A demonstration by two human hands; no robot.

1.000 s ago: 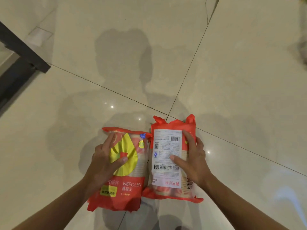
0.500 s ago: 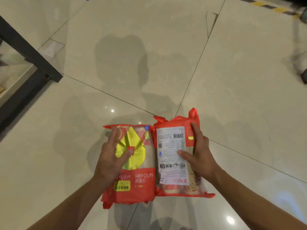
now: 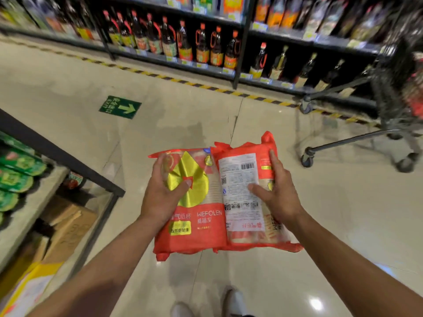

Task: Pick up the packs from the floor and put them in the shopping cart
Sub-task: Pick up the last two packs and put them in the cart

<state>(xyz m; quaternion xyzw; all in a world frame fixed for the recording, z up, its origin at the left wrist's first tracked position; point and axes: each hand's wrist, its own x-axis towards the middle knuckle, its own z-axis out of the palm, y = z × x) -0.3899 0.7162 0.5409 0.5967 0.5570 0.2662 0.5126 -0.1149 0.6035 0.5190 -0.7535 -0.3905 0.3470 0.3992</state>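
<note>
Two red packs are held side by side in the air, well above the floor. My left hand [image 3: 163, 193] grips the left pack [image 3: 199, 216], which shows a gold drop shape and WEFOLEN lettering. My right hand [image 3: 278, 193] grips the right pack [image 3: 245, 195], whose white label with a barcode faces up. The shopping cart [image 3: 389, 94] stands at the far right, its metal frame and wheels blurred, with something red inside its basket.
Shelves of dark bottles [image 3: 201, 44] run along the back behind a yellow-black floor stripe. A low shelf [image 3: 29, 179] with green packs and cardboard boxes is at the left. A green arrow sign [image 3: 120, 107] is stuck on the tile floor. My shoes [image 3: 206, 305] show below.
Both packs have come up off the floor in my hands. The view has lifted from the bare tiles to the aisle, bringing the shelves and the cart into sight.
</note>
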